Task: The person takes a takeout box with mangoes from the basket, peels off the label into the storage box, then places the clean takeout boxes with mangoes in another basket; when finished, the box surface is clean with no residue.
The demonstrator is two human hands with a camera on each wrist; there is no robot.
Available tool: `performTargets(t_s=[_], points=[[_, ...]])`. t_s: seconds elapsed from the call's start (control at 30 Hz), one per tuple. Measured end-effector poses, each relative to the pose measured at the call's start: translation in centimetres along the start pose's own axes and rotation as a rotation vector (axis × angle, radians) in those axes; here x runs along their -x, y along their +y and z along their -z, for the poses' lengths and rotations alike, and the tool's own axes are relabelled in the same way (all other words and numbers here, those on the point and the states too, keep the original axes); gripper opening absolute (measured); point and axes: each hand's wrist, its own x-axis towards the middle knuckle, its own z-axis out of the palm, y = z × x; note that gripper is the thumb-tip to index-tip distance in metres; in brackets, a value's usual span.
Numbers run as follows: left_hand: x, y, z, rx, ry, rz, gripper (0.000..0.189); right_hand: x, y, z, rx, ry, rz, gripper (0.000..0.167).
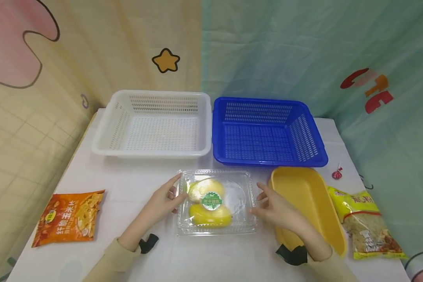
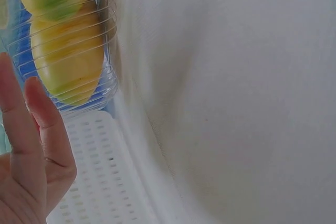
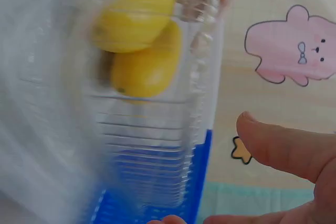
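Note:
A clear plastic clamshell box (image 1: 237,225) stands closed at the middle of the table. Inside lie two yellow mangoes (image 1: 211,216), one behind the other, under a green and white label (image 1: 211,201). At the box's left edge is my left hand (image 1: 163,201), its fingers extended and thumb over the rim. My right hand (image 1: 280,209) is just off the right edge, thumb and fingers spread apart with nothing between them. Loosely extended left fingers (image 2: 50,124) show beside the box in the left wrist view. In the right wrist view, the right thumb (image 3: 278,142) stands apart from the box.
Behind the box stand a white basket (image 1: 151,153) and a blue basket (image 1: 268,162). A yellow tray (image 1: 303,192) is under my right forearm. Far right lie a yellow snack bag (image 1: 368,225) and a lollipop (image 1: 337,174); an orange snack bag (image 1: 68,217) is at left.

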Motion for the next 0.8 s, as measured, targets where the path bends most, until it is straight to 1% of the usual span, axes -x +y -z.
performTargets(t_s=[0.03,0.07,0.17,0.27,0.4,0.5,0.57,0.67,0.8], points=[[0.0,0.0,0.0,-0.003,0.000,0.003,0.074,-0.2,-0.6,0.3,0.036,0.017,0.019,0.084],[0.0,0.0,0.0,-0.009,0.003,0.007,0.074,-0.6,-1.3,0.7,0.067,0.024,0.057,0.082],[0.1,-0.2,0.1,-0.015,0.012,0.019,0.072,-2.1,-3.8,1.4,0.139,0.008,0.176,0.071],[0.2,-0.2,0.0,-0.003,0.018,0.032,0.072,-3.9,-6.1,1.3,0.183,-0.065,0.289,0.059],[0.2,0.0,-0.2,0.015,0.018,0.039,0.072,-6.2,-7.9,0.1,0.242,-0.174,0.375,0.040],[0.0,0.3,-0.3,0.008,0.015,0.035,0.071,-7.3,-8.6,-0.8,0.283,-0.252,0.395,0.029],[0.0,0.4,-0.2,0.000,0.014,0.031,0.070,-7.6,-8.9,-1.2,0.311,-0.289,0.385,0.024],[0.0,0.6,-0.2,-0.004,0.018,0.028,0.069,-7.8,-9.1,-1.5,0.338,-0.310,0.367,0.020],[0.2,0.6,-0.3,0.000,0.027,0.041,0.070,-7.8,-9.3,-2.1,0.387,-0.301,0.367,0.017]])
